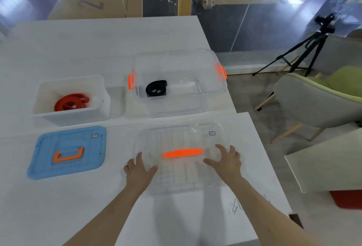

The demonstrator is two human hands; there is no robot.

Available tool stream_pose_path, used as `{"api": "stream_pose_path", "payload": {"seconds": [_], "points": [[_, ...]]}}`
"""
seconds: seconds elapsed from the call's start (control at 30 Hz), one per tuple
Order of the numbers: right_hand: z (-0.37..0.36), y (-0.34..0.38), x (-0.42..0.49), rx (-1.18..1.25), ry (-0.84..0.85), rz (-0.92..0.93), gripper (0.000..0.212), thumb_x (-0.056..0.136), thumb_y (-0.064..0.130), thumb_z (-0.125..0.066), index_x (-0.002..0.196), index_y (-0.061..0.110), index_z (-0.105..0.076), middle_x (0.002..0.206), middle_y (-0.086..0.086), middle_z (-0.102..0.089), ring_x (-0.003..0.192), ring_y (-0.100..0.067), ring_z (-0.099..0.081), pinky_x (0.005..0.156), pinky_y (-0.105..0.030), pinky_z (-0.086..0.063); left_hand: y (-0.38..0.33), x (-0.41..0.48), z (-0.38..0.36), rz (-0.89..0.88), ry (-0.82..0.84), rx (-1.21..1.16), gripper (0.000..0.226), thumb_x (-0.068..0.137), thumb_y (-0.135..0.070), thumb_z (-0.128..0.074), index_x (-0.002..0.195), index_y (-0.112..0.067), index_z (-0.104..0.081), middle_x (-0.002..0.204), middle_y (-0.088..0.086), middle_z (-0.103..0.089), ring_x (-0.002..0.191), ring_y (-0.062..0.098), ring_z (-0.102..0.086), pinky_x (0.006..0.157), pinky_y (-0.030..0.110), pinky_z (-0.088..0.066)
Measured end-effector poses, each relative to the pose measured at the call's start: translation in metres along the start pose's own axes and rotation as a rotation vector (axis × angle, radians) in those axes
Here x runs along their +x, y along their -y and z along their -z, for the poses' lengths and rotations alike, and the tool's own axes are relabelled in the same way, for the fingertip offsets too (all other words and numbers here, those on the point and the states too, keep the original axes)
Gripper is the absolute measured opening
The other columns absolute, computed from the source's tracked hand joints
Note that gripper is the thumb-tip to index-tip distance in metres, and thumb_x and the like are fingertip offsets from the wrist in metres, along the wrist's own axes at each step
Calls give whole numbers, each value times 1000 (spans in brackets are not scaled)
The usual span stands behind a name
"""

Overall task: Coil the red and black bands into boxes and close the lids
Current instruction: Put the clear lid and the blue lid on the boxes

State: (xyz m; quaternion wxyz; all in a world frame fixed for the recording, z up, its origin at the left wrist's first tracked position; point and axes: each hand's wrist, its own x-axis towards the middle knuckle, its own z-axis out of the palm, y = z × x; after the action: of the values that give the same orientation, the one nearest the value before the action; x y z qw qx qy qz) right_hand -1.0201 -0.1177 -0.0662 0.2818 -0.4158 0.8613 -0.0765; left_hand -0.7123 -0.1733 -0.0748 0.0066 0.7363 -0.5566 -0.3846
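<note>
A coiled red band [71, 102] lies inside the small white box [49, 117] at the left. A coiled black band [156, 88] lies in the large clear box [207, 97] with orange side latches. The clear lid [182, 179] with an orange handle [183, 153] lies flat on the table in front of that box. My left hand [138, 169] rests on the lid's left edge with fingers spread. My right hand [227, 160] rests on its right part, fingers spread. The blue lid [49, 167] with an orange handle lies flat in front of the white box.
The white table [58, 216] ends at a right edge near the clear box. Beyond it stand a grey and green chair [317, 97], a black tripod [305, 50] with a camera and another white table corner [329, 167]. Glass panels stand at the back.
</note>
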Motion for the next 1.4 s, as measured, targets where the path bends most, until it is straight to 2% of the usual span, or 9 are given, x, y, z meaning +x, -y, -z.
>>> {"api": "stream_pose_path", "payload": {"seconds": [0.2, 0.4, 0.57, 0.73, 0.9, 1.07, 1.2, 1.3, 1.4], "points": [[25, 2, -53, 161, -157, 24, 81, 80, 70, -75, 149, 38, -47, 166, -14, -29, 152, -36, -23, 120, -53, -30, -10, -46, 32, -107, -121, -57, 91, 92, -52, -71, 164, -23, -23, 166, 23, -23, 151, 41, -19, 120, 52, -27], [58, 18, -78, 299, -303, 93, 69, 80, 64, -79, 140, 38, -55, 168, -11, -28, 153, -32, -21, 119, -53, -33, -31, -75, 61, -215, -268, -110, 83, 92, -50, -72, 160, -25, -32, 166, 22, -21, 149, 43, -20, 119, 55, -27], [90, 44, -56, 371, -340, 155, 60, 80, 62, -80, 131, 42, -56, 168, -8, -28, 154, -30, -19, 118, -52, -37, -70, -63, 92, -256, -356, -127, 79, 92, -52, -70, 158, -27, -34, 167, 20, -20, 151, 42, -19, 120, 57, -28], [121, 70, 3, 354, -359, 251, 57, 81, 61, -80, 128, 39, -57, 161, -9, -39, 149, -31, -28, 119, -53, -35, -114, -26, 121, -264, -387, -113, 82, 92, -53, -70, 159, -25, -32, 164, 22, -23, 148, 43, -22, 117, 57, -31], [147, 100, 68, 293, -312, 286, 48, 86, 58, -75, 124, 33, -61, 156, -10, -42, 145, -33, -30, 116, -51, -37, -159, 22, 140, -222, -387, -167, 73, 95, -47, -68, 157, -27, -35, 164, 22, -24, 148, 42, -20, 118, 55, -30], [166, 130, 132, 181, -277, 338, 48, 88, 61, -70, 124, 31, -61, 141, -8, -52, 133, -37, -42, 109, -50, -43, -192, 78, 151, -153, -396, -168, 68, 95, -44, -68, 155, -26, -40, 156, 23, -36, 142, 43, -29, 114, 52, -35], [175, 150, 177, 144, -272, 352, 49, 90, 58, -68, 127, 28, -59, 139, -8, -55, 130, -39, -45, 107, -51, -43, -211, 120, 157, -153, -369, -137, 70, 94, -44, -68, 154, -21, -41, 146, 23, -48, 138, 42, -38, 110, 45, -34], [175, 159, 201, 126, -209, 364, 50, 92, 55, -66, 132, 27, -55, 143, -7, -51, 132, -37, -42, 110, -50, -40, -218, 145, 160, -137, -364, -127, 72, 95, -42, -67, 156, -19, -36, 150, 21, -46, 140, 42, -36, 111, 45, -33], [169, 155, 213, 26, -108, 401, 62, 94, 59, -62, 147, 30, -46, 163, -13, -31, 147, -38, -29, 119, -52, -34, -223, 159, 161, -118, -369, -35, 77, 95, -46, -67, 158, -20, -32, 154, 20, -42, 142, 43, -35, 112, 51, -35]]}}
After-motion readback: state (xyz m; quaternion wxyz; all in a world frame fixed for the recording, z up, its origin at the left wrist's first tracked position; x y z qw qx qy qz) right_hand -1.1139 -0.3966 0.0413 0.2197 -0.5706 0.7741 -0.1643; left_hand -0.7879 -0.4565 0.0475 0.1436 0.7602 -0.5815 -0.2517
